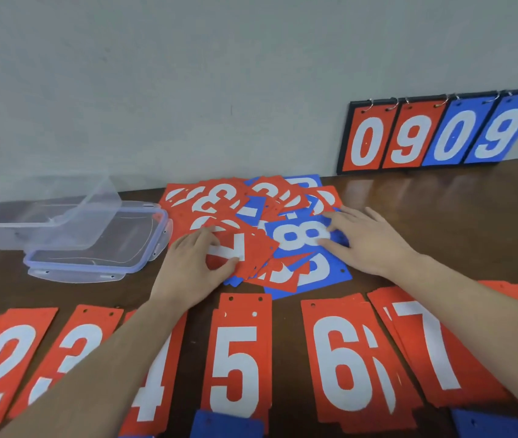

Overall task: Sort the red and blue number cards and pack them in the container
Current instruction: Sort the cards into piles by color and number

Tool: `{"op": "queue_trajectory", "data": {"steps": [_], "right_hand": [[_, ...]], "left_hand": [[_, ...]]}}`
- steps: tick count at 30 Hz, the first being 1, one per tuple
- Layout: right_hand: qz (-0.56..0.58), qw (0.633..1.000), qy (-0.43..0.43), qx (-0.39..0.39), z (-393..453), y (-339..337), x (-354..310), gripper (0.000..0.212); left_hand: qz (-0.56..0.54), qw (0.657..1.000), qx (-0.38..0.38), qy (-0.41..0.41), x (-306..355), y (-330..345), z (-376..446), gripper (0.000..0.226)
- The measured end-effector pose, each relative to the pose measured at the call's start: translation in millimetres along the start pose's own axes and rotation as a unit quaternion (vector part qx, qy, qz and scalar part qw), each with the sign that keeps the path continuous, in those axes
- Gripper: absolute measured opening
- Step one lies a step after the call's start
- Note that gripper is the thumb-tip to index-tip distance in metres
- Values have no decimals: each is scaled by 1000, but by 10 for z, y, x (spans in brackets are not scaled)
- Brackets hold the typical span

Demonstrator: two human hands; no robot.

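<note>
Between the two hands, on the brown desk (425, 197), a mixed heap of red and blue number cards (251, 222) is spread. The left hand (193, 267) is curled round a fanned bunch of red cards topped by a red 7 card (235, 248), with the thumb pinching the near edge; this grip is narrow and holding. The right hand (365, 240) is laid flat with straight fingers on a blue 8 card (298, 235), its grip wide and holding nothing.

Nearer than both grips, sorted red piles are laid out in a row: 2 (5, 365), 3 (74, 349), 5 (238, 365), 6 (349, 365) and 7 (428, 349), with blue cards (226, 425) at the near edge. Left of the left grip, the clear container (39, 213) is propped on its lid (99, 248), apparently with no cards in it.

Sorting is judged only partly done. If the fanned bunch is lifted, loose cards could slip from it, since it is pinched on one side only. A blue card lying under the red ones could be dragged along and end in the wrong pile. The forearms cross the sorted row and could nudge it.

A ringed scoreboard (434, 134) leans on the wall beyond the right grip.
</note>
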State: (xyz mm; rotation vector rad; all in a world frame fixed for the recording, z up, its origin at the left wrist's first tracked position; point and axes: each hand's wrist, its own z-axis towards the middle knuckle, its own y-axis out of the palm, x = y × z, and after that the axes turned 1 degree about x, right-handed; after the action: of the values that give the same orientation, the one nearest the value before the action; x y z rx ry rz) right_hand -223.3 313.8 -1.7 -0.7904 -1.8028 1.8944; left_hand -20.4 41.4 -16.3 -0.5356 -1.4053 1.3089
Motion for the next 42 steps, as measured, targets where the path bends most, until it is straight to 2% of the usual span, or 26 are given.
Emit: {"op": "queue_trajectory", "data": {"steps": [1, 3, 6, 9, 11, 16, 20, 23, 26, 28, 31, 33, 38, 42], "right_hand": [[6, 1000, 19, 8, -19, -6, 26, 46], [50, 997, 49, 31, -51, -44, -27, 49], [133, 985, 78, 80, -50, -88, -272, 71], [125, 984, 112, 63, 5, -31, -502, 88], [112, 985, 130, 31, 28, 20, -564, 90], [108, 983, 146, 27, -44, -47, -523, 78], [101, 982, 156, 43, -101, -22, -545, 71], [93, 983, 150, 51, -114, -50, -576, 57], [112, 981, 146, 60, -161, -72, -576, 50], [164, 972, 149, 81, -215, -96, -546, 46], [323, 925, 148, 131, -369, -196, -491, 30], [376, 906, 143, 133, -500, -267, -456, 22], [408, 891, 162, 118, -864, -340, -348, 25], [455, 872, 132, 123, -1266, -416, -250, 40]], "left_hand": [[4, 1000, 3, 0, 9, -6, -2, 57], [17, 1000, 3, -3, 16, -16, -1, 59], [28, 999, -5, -14, 26, -31, 1, 64], [25, 1000, -3, -13, 50, -50, -6, 63], [22, 1000, 0, -11, 63, -65, -13, 63], [10, 1000, 19, -7, 100, -105, -57, 64], [-11, 998, 46, -34, 169, -160, -116, 64], [-41, 995, 55, -73, 252, -221, -164, 65], [-64, 994, 53, -67, 334, -291, -201, 63], [-89, 992, 61, -68, 408, -345, -216, 61], [-117, 989, 62, -70, 510, -402, -236, 59], [-147, 985, 55, -70, 578, -428, -256, 59], [-186, 980, 28, -60, 828, -452, -363, 60], [-238, 969, 4, -60, 1054, -431, -495, 58]]}}
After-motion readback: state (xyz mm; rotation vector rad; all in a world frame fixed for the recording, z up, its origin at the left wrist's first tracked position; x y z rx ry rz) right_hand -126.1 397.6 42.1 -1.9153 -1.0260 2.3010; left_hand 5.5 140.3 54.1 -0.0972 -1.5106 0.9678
